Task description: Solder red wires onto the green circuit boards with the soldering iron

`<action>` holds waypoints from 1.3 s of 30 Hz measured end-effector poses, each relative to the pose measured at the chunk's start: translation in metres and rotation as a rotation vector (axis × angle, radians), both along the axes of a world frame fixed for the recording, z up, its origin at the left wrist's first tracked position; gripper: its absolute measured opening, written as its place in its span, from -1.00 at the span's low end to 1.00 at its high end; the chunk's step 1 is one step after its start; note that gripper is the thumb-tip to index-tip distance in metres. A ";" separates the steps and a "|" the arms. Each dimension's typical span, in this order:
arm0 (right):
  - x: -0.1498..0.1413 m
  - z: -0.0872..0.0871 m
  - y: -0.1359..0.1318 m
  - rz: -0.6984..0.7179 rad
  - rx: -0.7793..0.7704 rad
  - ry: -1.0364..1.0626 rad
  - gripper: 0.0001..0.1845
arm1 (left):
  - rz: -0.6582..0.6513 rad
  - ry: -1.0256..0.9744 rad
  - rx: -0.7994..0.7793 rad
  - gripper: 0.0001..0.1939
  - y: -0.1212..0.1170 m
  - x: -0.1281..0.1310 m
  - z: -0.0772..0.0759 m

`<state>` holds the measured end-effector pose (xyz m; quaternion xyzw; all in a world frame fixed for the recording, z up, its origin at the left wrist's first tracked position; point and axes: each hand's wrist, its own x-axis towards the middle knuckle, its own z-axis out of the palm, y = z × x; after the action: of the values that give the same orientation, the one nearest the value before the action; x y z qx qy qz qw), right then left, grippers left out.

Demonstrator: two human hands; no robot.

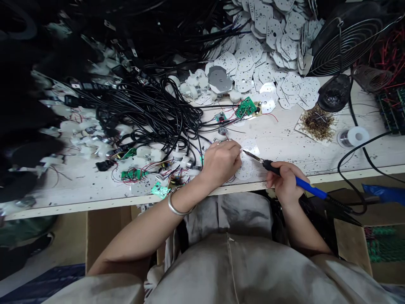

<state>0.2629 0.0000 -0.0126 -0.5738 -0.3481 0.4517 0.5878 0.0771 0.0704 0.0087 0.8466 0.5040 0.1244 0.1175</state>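
My right hand [286, 182] is closed round a soldering iron [308, 187] with a blue and black handle. The iron's tip points left and meets, or nearly meets, a white circuit board [251, 147] by my left fingertips. My left hand [222, 158] rests over the bench edge, its fingers pinched together; whatever is between them is hidden or too thin to make out. Beneath and beside that hand lies another pale board [244, 169]. Just behind it sits a small metal-and-white part [222, 131]. Green circuit boards [247, 108] with thin red wires lie farther back.
Black cables [158, 112] lie in a tangled heap left of centre, among white plastic parts [87, 137]. White boards [268, 46] are piled at the back. On the right are a fan [346, 44], a solder spool [353, 137], a residue-covered pad [318, 124] and a cardboard box [352, 245].
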 end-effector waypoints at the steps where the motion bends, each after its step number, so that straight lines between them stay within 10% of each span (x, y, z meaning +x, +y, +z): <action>1: 0.000 0.000 0.000 0.001 -0.005 0.000 -0.70 | 0.001 0.003 0.001 -0.85 0.000 0.000 0.000; 28: -0.004 -0.005 -0.009 -0.087 0.141 -0.094 -0.75 | 0.016 0.051 0.020 -0.88 -0.002 0.002 0.000; 39: -0.001 -0.011 0.004 0.322 0.415 -0.980 -0.72 | -0.003 0.153 -0.087 -0.85 -0.004 0.007 0.012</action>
<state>0.2619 0.0040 -0.0233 -0.5286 -0.7456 0.1380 0.3815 0.0839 0.0663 0.0205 0.8485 0.5150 0.0371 0.1156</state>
